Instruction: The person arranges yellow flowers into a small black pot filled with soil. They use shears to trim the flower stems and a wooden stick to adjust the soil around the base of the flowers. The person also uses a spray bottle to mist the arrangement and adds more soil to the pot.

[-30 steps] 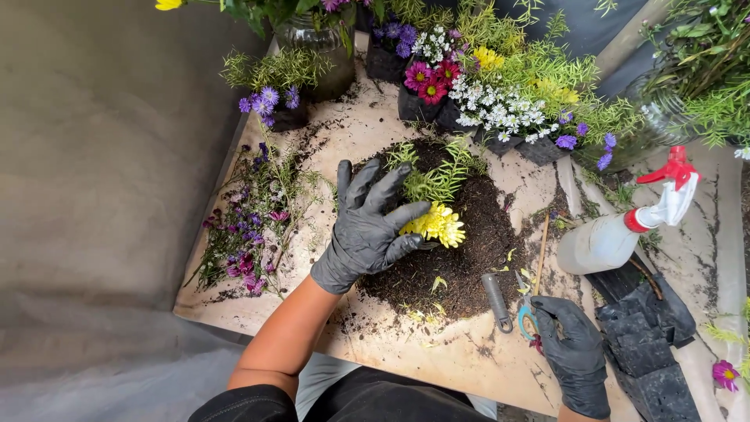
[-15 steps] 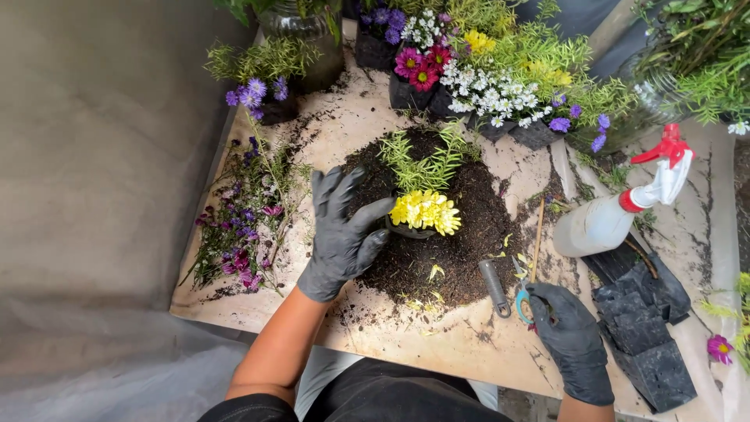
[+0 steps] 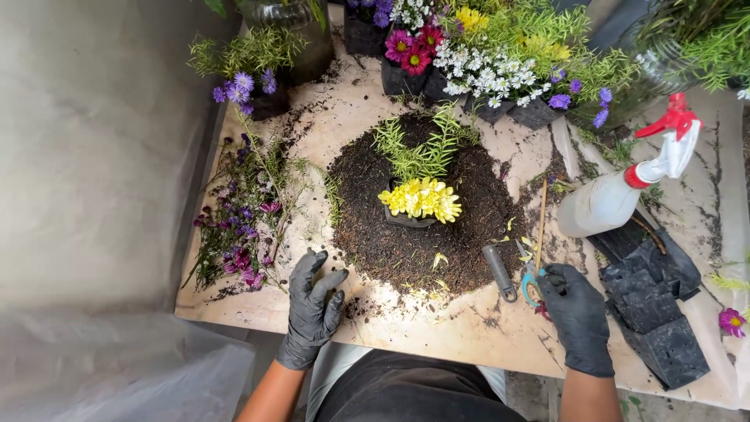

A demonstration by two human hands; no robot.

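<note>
At the near edge of a soil-strewn table (image 3: 437,332), a person's two hands work in dark grey gloves. The left hand (image 3: 312,309) lies flat on the tabletop just below the rim of a round mound of dark soil (image 3: 391,234), its fingers loosely spread and holding nothing. The right hand (image 3: 578,312) rests to the right of the mound, its fingers curled around the blue handles of a pair of scissors (image 3: 531,281), beside a small grey-handled tool (image 3: 498,272) that lies on the table at the soil's edge. A thin wooden stick (image 3: 541,223) lies just beyond the scissors.

In the middle of the mound sits a cluster of yellow flowers (image 3: 422,199) in a small dark pot, with a feathery green sprig (image 3: 422,152) standing just behind it. Left of the mound lie loose stems of purple and magenta cut flowers (image 3: 238,227). To the right, a white spray bottle (image 3: 617,195) with a red trigger lies on its side above a stack of empty black plastic plant pots (image 3: 652,312).

Along the far edge stands a row of potted plants: purple asters (image 3: 246,82) at left, then magenta blooms (image 3: 410,47), small white flowers (image 3: 476,70) and green foliage.
</note>
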